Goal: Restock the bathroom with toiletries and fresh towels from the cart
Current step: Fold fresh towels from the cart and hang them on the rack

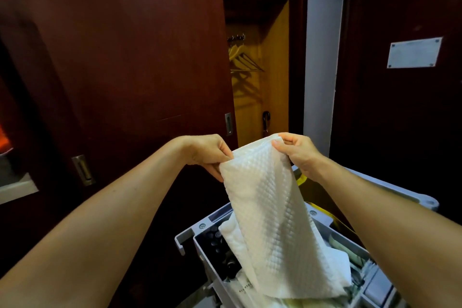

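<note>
A white waffle-textured towel [265,197] hangs lifted above the grey cart [190,232]. My left hand [207,151] pinches its upper left corner and my right hand [297,152] pinches its upper right corner. The towel's lower end drapes down into the cart's top tray, over other white linen. Small dark bottles [220,250] stand in the tray's left part, partly hidden by the towel.
A dark red sliding wardrobe door [130,57] with recessed metal handles stands at the left. Behind it an open closet [252,65] holds hangers. A dark door with a white plaque [413,52] is at the right. A yellow bag [322,197] hangs in the cart's far part.
</note>
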`<state>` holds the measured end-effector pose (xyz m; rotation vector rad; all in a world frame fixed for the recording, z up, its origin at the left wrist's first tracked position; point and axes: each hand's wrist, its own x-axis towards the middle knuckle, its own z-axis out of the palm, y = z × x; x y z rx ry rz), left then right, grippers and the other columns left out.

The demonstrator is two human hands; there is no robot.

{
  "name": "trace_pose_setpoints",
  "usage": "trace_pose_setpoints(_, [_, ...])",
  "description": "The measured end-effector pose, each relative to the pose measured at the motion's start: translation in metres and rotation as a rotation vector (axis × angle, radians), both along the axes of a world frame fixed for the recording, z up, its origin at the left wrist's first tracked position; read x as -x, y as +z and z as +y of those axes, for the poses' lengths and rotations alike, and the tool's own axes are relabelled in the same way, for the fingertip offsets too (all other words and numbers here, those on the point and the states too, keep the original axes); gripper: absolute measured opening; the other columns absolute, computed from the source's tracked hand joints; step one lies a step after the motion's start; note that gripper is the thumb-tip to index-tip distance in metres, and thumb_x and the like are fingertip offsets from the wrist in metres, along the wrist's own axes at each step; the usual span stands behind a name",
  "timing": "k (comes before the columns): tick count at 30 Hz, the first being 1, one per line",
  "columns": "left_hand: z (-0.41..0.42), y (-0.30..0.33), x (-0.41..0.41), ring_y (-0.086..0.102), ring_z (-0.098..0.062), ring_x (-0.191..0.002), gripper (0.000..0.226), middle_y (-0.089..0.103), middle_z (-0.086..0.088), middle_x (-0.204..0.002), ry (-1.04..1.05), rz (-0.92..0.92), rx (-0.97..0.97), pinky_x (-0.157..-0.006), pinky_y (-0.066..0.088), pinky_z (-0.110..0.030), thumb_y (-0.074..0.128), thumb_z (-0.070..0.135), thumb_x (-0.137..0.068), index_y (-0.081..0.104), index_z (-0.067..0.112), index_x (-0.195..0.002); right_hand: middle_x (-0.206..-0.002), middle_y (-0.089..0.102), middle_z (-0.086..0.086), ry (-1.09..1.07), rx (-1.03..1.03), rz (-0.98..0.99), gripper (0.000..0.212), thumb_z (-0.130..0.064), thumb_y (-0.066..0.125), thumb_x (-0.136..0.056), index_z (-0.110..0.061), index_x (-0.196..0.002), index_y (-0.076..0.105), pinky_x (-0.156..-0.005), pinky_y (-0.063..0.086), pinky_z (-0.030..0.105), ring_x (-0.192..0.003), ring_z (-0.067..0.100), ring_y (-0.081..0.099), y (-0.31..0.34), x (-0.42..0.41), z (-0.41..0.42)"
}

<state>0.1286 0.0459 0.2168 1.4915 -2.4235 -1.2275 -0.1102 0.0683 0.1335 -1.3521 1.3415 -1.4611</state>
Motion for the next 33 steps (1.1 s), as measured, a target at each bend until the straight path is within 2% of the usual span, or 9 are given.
trace_pose_setpoints(3, [-0.007, -0.003, 0.002, 0.074, -0.019, -0.085, 0.009, 0.076, -0.009, -0.089, 0.029, -0.054, 0.057, -0.081, 0.061, -0.034, 0.068, 0.005, -0.091, 0.077, 0.004, -0.092, -0.086, 0.074, -0.015, 0.008, -0.004, 0.042, 0.012, -0.025, 0.066, -0.094, -0.035, -0.090, 0.072, -0.057, 0.055, 0.018, -0.080, 0.005, 0.072, 0.002, 0.001, 0.002])
trace_pose_setpoints(9, [-0.006, 0.013, 0.009, 0.075, -0.015, -0.082, 0.013, 0.076, -0.004, -0.089, -0.045, -0.331, 0.107, -0.073, 0.062, -0.031, 0.069, 0.003, -0.088, 0.076, 0.007, -0.099, -0.088, 0.074, -0.014, 0.024, 0.004, 0.132, 0.015, -0.025, 0.064, -0.096, -0.036, -0.089, 0.072, -0.059, 0.055, 0.017, -0.081, 0.003, 0.071, 0.006, -0.002, 0.005])
trace_pose_setpoints(14, [-0.009, 0.023, 0.014, 0.070, -0.021, -0.069, 0.021, 0.064, -0.009, -0.076, 0.036, -0.042, 0.453, -0.061, 0.060, -0.028, 0.047, 0.005, -0.089, 0.055, 0.011, -0.070, -0.096, 0.069, -0.002, -0.087, 0.052, 0.219, 0.018, -0.032, 0.053, -0.101, -0.024, -0.093, 0.067, -0.071, 0.054, 0.029, -0.087, 0.014, 0.066, 0.025, 0.013, 0.006])
trace_pose_setpoints(16, [-0.011, 0.034, 0.019, 0.058, -0.014, -0.063, 0.025, 0.056, -0.001, -0.071, 0.034, -0.004, 0.679, -0.050, 0.046, -0.015, 0.048, 0.012, -0.091, 0.049, 0.015, -0.067, -0.095, 0.065, 0.000, -0.123, 0.074, 0.262, 0.028, -0.036, 0.046, -0.101, -0.015, -0.099, 0.064, -0.072, 0.047, 0.033, -0.086, 0.017, 0.060, 0.040, 0.015, 0.006])
trace_pose_setpoints(18, [-0.011, 0.048, 0.024, 0.045, -0.010, -0.062, 0.029, 0.048, 0.004, -0.069, 0.055, 0.082, 0.787, -0.046, 0.035, -0.017, 0.045, 0.015, -0.094, 0.044, 0.018, -0.065, -0.103, 0.066, 0.000, -0.138, 0.114, 0.243, 0.028, -0.037, 0.044, -0.101, -0.018, -0.109, 0.063, -0.076, 0.050, 0.033, -0.093, 0.016, 0.062, 0.056, 0.017, 0.008])
trace_pose_setpoints(22, [-0.010, 0.079, 0.035, 0.033, -0.008, -0.057, 0.029, 0.038, 0.005, -0.068, 0.127, 0.400, 0.723, -0.040, 0.025, -0.017, 0.039, 0.009, -0.093, 0.038, 0.021, -0.067, -0.101, 0.068, -0.004, -0.161, 0.272, 0.163, 0.019, -0.037, 0.051, -0.101, -0.024, -0.107, 0.065, -0.067, 0.048, 0.020, -0.091, 0.008, 0.065, 0.083, 0.020, 0.016])
trace_pose_setpoints(25, [-0.009, 0.108, 0.041, 0.036, -0.013, -0.064, 0.028, 0.040, 0.003, -0.070, 0.208, 0.618, 0.643, -0.052, 0.026, -0.027, 0.042, 0.007, -0.090, 0.042, 0.022, -0.067, -0.094, 0.070, -0.007, -0.235, 0.428, 0.095, 0.013, -0.032, 0.057, -0.099, -0.023, -0.100, 0.067, -0.062, 0.048, 0.012, -0.081, -0.003, 0.065, 0.108, 0.016, 0.023])
trace_pose_setpoints(29, [-0.009, 0.157, 0.037, 0.051, -0.017, -0.073, 0.015, 0.057, 0.001, -0.080, 0.197, 0.363, 0.941, -0.065, 0.042, -0.034, 0.050, 0.016, -0.090, 0.055, 0.016, -0.076, -0.081, 0.062, -0.010, -0.394, 0.597, 0.108, 0.013, -0.027, 0.055, -0.100, -0.020, -0.091, 0.061, -0.058, 0.043, 0.007, -0.068, -0.011, 0.057, 0.143, 0.006, 0.026])
trace_pose_setpoints(33, [-0.014, 0.173, 0.041, 0.048, -0.014, -0.065, 0.020, 0.053, 0.002, -0.071, 0.309, 0.595, 0.759, -0.053, 0.037, -0.028, 0.045, 0.015, -0.090, 0.050, 0.021, -0.071, -0.079, 0.057, -0.011, -0.447, 0.672, 0.158, 0.015, -0.026, 0.051, -0.101, -0.024, -0.087, 0.054, -0.055, 0.040, 0.003, -0.066, -0.015, 0.054, 0.177, -0.002, 0.027])
